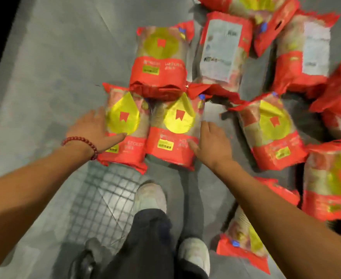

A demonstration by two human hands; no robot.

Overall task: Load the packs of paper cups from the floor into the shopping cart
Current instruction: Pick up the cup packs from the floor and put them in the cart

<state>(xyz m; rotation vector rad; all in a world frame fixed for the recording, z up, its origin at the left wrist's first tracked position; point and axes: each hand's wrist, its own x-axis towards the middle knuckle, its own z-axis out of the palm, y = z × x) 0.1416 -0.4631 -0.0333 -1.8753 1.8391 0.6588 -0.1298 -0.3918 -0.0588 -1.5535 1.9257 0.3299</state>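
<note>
- Fingers [97,117] of the left hand [94,129] are spread and loose, laid against the outer left flank of the left pack [123,127], with the thumb lying across its front near the red band; they are not clamped round anything.
- Fingers [204,125] of the right hand [213,141] are likewise splayed and unclenched, set along the outer right flank of the right pack [175,129], thumb touching its red lower band.
- These two packs lie side by side on the floor [55,67], touching each other, just ahead of the person's shoes [151,196]. Their long axes run away from the person, sealed red ends nearest the feet.
- So the pair sits squarely between the two hands: each hand is nearest its own pack, and the likely move, as I judge it, is an inward squeeze from both sides to lift both together.
- A third pack [159,59] lies beyond, its near end overlapping the tops of the pair, which may drag when they come up.
- More packs lie to the right on the floor, several label side up, well clear of the left hand.
- Wire mesh of the shopping cart [105,198] shows low and left, under the left forearm, close behind the pair; a bead bracelet [81,141] circles the left wrist.
- Motion blur softens the edges, so how firmly the palms press is unclear.
</note>
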